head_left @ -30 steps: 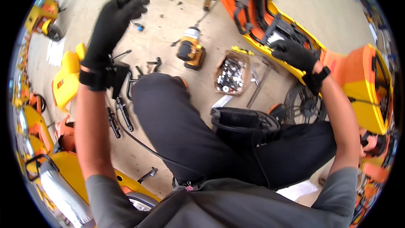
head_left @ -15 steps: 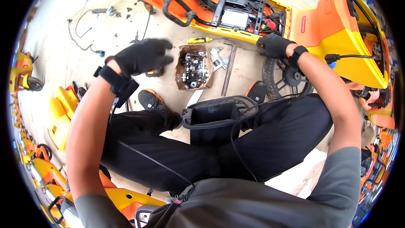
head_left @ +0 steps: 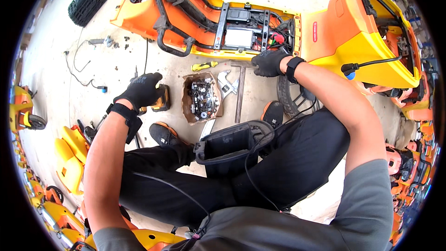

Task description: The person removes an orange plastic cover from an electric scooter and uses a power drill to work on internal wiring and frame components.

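My left hand [head_left: 141, 91], in a black glove, is lowered over a cordless drill [head_left: 162, 99]. Its fingers curl around the drill's body, which they mostly hide; the yellow-and-black battery end shows beside them. My right hand [head_left: 269, 63], gloved too, is closed near the lower edge of an orange-and-yellow scooter body [head_left: 320, 56]. What its fingers hold, if anything, is hidden. Between my hands stands an opened cardboard box [head_left: 186, 107] full of small metal parts [head_left: 203, 95].
Near the box lie a yellow-handled screwdriver [head_left: 203, 66], an adjustable wrench [head_left: 227, 85] and a hammer [head_left: 240, 93]. A black plastic bin [head_left: 232, 142] sits between my legs. A wheel [head_left: 289, 97] is below the scooter body. A corded tool [head_left: 100, 41] and black basket [head_left: 87, 4] lie far left.
My left hand has come down onto the drill and its fingers have curled in. My right hand stays closed by the scooter edge. The whole view has shifted, moving the scene left and downward.
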Motion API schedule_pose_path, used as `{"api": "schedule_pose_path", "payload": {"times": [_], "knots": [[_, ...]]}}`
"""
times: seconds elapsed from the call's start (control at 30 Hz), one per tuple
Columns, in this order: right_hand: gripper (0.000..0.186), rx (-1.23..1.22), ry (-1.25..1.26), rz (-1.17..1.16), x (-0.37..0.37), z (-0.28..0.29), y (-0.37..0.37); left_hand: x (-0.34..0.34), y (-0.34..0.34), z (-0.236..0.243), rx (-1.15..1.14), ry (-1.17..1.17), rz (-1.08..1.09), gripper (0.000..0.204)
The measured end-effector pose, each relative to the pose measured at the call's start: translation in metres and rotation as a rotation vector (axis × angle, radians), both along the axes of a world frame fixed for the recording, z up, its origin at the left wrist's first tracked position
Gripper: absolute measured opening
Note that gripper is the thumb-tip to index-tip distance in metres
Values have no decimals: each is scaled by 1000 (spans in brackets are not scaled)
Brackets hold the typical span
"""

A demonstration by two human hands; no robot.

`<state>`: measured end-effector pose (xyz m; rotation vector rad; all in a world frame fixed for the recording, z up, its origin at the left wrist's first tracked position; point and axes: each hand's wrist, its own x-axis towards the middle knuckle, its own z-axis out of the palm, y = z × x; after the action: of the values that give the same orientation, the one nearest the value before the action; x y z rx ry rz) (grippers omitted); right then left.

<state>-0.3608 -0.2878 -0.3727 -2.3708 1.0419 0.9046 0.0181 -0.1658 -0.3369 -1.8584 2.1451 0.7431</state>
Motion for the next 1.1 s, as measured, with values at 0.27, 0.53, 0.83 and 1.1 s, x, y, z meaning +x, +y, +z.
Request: {"api": "schedule_pose_path", "payload": {"times": [0.27,0.53,0.83,1.1], "knots": [[35,-38,-95,150,-12,-51,-22,21,-30,-9,-221,172,-170,43],[31,-57,-176,244,12,-62,-26,23,-63,-31,-259,243,1,44],[30,-141,-244,140,4,-59,-24,21,-88,-31,-459,179,65,23],[30,-186,-257,125,3,-68,-34,38,-98,-55,-708,191,-110,20]]}}
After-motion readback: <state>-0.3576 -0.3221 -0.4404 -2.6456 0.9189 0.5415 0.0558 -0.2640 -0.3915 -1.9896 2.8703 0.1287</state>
